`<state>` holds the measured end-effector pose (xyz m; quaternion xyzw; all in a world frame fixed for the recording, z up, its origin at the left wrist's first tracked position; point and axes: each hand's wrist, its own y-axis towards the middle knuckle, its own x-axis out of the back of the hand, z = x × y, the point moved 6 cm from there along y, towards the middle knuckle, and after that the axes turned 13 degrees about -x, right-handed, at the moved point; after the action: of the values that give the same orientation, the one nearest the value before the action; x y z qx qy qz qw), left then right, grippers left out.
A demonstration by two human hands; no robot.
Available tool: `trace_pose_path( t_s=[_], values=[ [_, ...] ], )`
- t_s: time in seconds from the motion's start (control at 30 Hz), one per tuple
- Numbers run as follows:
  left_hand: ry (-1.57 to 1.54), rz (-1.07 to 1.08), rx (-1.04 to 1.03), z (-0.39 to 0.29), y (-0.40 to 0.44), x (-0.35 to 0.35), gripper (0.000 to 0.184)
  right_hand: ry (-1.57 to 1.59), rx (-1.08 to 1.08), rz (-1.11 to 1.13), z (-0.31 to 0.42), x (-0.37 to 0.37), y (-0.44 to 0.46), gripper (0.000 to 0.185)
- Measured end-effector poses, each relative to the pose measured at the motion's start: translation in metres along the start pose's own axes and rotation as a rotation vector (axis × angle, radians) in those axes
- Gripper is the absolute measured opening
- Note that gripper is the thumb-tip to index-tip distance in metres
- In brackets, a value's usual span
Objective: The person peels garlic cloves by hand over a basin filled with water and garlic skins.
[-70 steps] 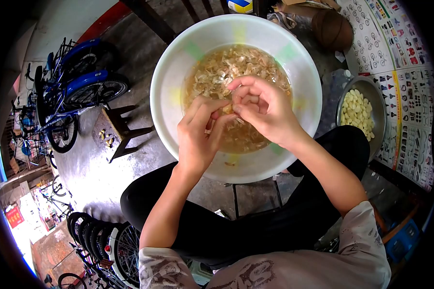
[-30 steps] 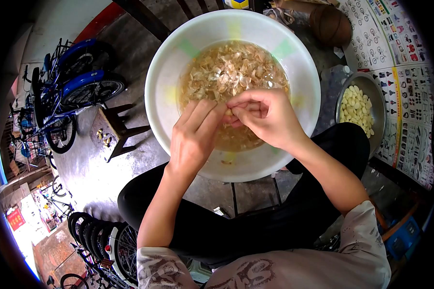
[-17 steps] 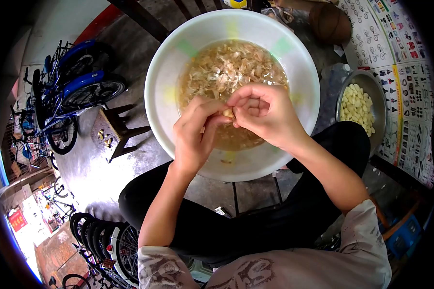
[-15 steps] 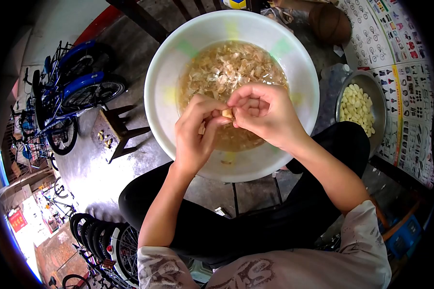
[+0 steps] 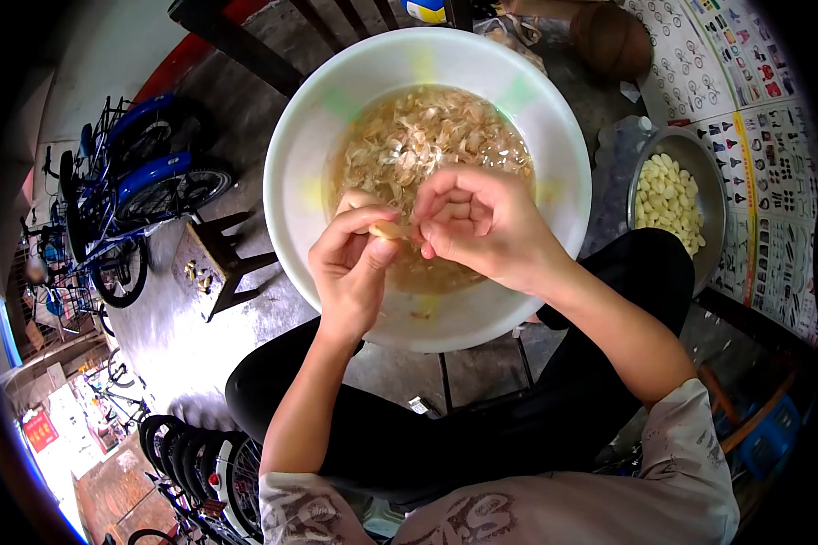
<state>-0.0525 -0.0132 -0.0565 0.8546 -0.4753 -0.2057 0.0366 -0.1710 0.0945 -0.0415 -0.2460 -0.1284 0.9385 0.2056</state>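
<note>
My left hand (image 5: 350, 259) pinches a pale yellow garlic clove (image 5: 387, 230) between thumb and fingers, above the near left part of a large white basin (image 5: 291, 182). Just right of the clove, my right hand (image 5: 486, 222) has thumb and forefinger pinched on a small piece of thin skin, with its other fingers curled. Brownish water fills the basin's bottom, and many papery skins (image 5: 427, 136) float in it. Off to the right, a metal bowl (image 5: 716, 195) holds many peeled cloves (image 5: 666, 200).
A small wooden stool (image 5: 232, 259) with scraps on top stands at the left. Blue bicycles (image 5: 154, 182) are beyond it. Behind the basin is a dark wooden chair (image 5: 245, 45), with a brown ball (image 5: 611, 41) at the back right. Printed sheets (image 5: 777, 191) lie at the far right.
My hands have moved slightly apart, and the clove now shows clearly in my left fingers, further left than before. The whole view has shifted a little.
</note>
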Motion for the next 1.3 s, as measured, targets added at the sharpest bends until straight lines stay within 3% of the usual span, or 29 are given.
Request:
trace_pose_path(
  t_s=[0.1,0.2,0.27,0.3,0.4,0.57,0.63,0.7,0.77,0.8,0.9,1.1,1.3],
  values=[
    [-0.271,-0.141,0.104,0.004,-0.006,-0.004,0.022,0.005,-0.033,0.064,-0.001,-0.002,-0.001,0.009],
    [-0.309,-0.109,0.099,0.004,-0.004,0.003,0.022,-0.072,-0.042,0.064,-0.005,0.0,0.001,0.008],
    [-0.274,-0.097,0.078,0.003,-0.001,0.005,0.022,-0.224,0.215,0.017,0.009,-0.004,0.0,0.017],
    [-0.24,-0.085,0.061,0.003,0.0,0.005,0.022,-0.225,0.217,0.019,0.009,-0.006,0.0,0.017],
    [-0.163,-0.027,0.075,0.002,-0.002,0.004,0.024,-0.647,0.612,-0.166,0.024,-0.013,-0.012,0.026],
    [-0.135,0.002,0.034,-0.007,0.003,0.0,0.021,-0.647,0.804,-0.274,0.03,-0.018,-0.021,0.024],
    [0.092,0.137,0.0,-0.013,0.006,0.0,0.019,-0.669,0.857,-0.234,0.031,-0.019,-0.023,0.022],
    [0.128,0.1,-0.025,-0.021,0.008,-0.003,0.016,-0.662,0.796,-0.199,0.029,-0.019,-0.022,0.017],
    [0.574,0.217,-0.042,-0.034,0.01,-0.001,0.017,-0.71,0.685,-0.126,0.024,-0.021,-0.018,0.013],
    [0.743,0.323,-0.218,-0.043,0.016,-0.007,0.017,-0.71,0.684,-0.126,0.025,-0.021,-0.019,0.013],
    [0.867,0.407,-0.292,-0.053,0.016,-0.014,0.018,-0.87,0.701,-0.115,0.023,-0.026,-0.022,0.013],
    [0.881,0.452,-0.318,-0.056,0.015,-0.017,0.018,-1.112,0.788,-0.109,0.019,-0.032,-0.026,0.012],
    [0.876,0.434,-0.285,-0.052,0.015,-0.014,0.018,-1.197,0.695,-0.078,0.012,-0.033,-0.023,0.011]
  ],
)
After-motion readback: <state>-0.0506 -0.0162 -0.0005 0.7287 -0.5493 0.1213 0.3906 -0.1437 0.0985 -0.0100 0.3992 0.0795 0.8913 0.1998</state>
